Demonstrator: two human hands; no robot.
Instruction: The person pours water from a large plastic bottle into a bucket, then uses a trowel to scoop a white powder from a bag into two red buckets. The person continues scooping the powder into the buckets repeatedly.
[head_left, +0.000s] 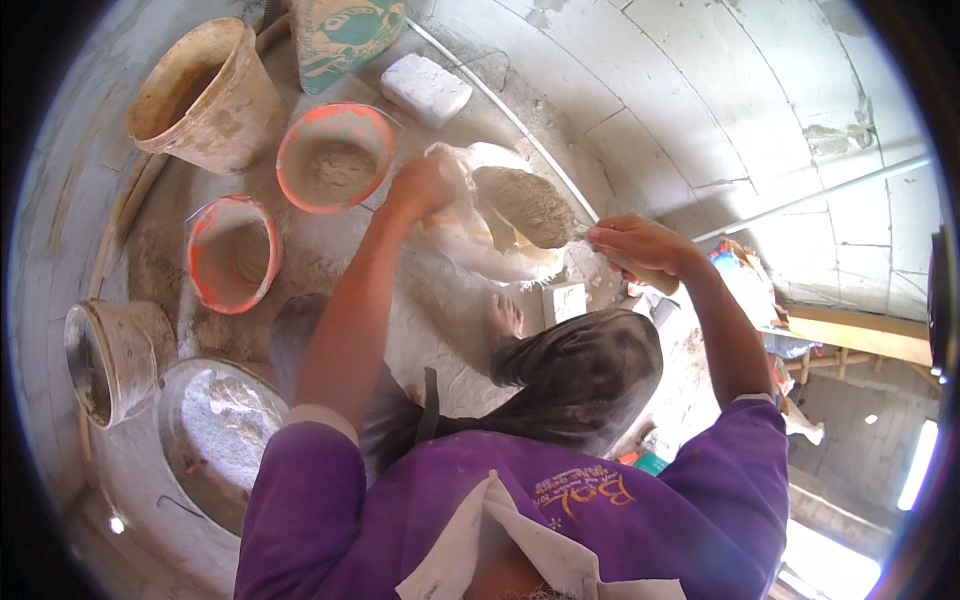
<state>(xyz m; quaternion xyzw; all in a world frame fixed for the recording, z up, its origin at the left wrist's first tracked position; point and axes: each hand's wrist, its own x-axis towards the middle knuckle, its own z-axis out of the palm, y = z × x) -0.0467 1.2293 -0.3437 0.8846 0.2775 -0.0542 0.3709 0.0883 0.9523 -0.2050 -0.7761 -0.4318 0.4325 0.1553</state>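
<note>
My right hand (637, 244) grips the handle of a trowel (666, 280). Its blade carries a heap of grey, powdery material (529, 204) above the mouth of a white woven sack (480, 251). The sack lies open on the floor, its front edge frayed. My left hand (427, 184), slightly blurred, is closed on the sack's left rim. Left of that hand stands an orange bucket (281, 169) with grey mix (341, 166) inside. A second orange bucket (193, 259), smeared with grey residue, stands closer to me.
A large stained bucket (232, 124), a printed paper sack (349, 45) and a white block (426, 90) stand farther off. At left are another bucket (139, 360) and a round basin (169, 420). A thin pipe (517, 124) runs beside the block wall (675, 82). A small block (566, 302) lies near my foot.
</note>
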